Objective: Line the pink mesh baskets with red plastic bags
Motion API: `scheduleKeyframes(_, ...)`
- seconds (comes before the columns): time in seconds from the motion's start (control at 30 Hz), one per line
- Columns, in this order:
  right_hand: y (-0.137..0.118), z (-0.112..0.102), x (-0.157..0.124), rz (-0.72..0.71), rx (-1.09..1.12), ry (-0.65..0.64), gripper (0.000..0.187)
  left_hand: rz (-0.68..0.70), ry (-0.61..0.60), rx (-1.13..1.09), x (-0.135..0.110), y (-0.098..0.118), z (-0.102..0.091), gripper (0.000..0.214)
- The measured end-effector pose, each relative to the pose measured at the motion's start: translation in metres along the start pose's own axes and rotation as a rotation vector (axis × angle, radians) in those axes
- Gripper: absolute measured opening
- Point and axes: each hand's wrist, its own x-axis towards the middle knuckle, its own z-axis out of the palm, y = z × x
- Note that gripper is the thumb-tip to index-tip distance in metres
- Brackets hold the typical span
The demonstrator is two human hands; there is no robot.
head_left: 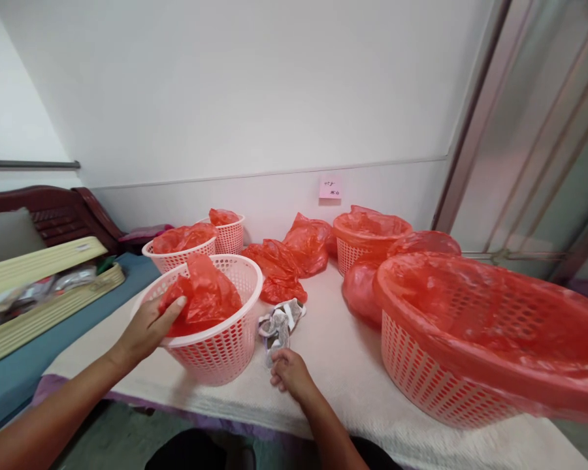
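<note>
My left hand (149, 326) grips the near rim of a round white perforated basket (225, 346), the thumb lying on the red plastic bag (203, 297) stuffed inside it. My right hand (289, 372) rests on the white table cover (333, 365) just right of that basket, fingers curled round the lower end of a grey-and-white cloth (279, 323) that lies crumpled on the table.
Two more white baskets (183, 251) (229, 234) with red bags stand behind. Loose red bags (287, 258) lie mid-table. A red-lined basket (367, 241) and a large red-lined basket (475, 339) fill the right. A pink note (329, 188) sticks on the wall. A yellow crate (39, 287) sits left.
</note>
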Motion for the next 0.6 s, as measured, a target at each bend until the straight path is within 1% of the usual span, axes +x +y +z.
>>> scheduleKeyframes(0.1, 0.002, 0.002, 0.001, 0.002, -0.033, 0.026, 0.027, 0.137, -0.062, 0.085, -0.009, -0.002, -0.007, 0.040)
scheduleKeyframes(0.17, 0.003, 0.002, 0.004, -0.004, -0.065, 0.054, 0.026, 0.207, -0.066, 0.147, -0.012, -0.007, -0.009, 0.038)
scheduleKeyframes(0.27, 0.005, 0.000, 0.012, -0.023, -0.131, 0.103, 0.028, 0.289, -0.016, 0.231, -0.014, -0.016, -0.009, 0.039)
scheduleKeyframes(0.43, 0.006, -0.006, 0.034, -0.088, -0.302, 0.212, 0.039, 0.421, 0.066, 0.362, -0.014, -0.027, 0.001, 0.038)
scheduleKeyframes(0.53, 0.005, -0.008, 0.047, -0.129, -0.423, 0.265, 0.042, 0.471, 0.087, 0.400, -0.014, -0.030, 0.003, 0.036)
scheduleKeyframes(0.6, 0.005, -0.009, 0.056, -0.143, -0.484, 0.279, 0.045, 0.530, 0.111, 0.437, -0.014, -0.029, 0.003, 0.036)
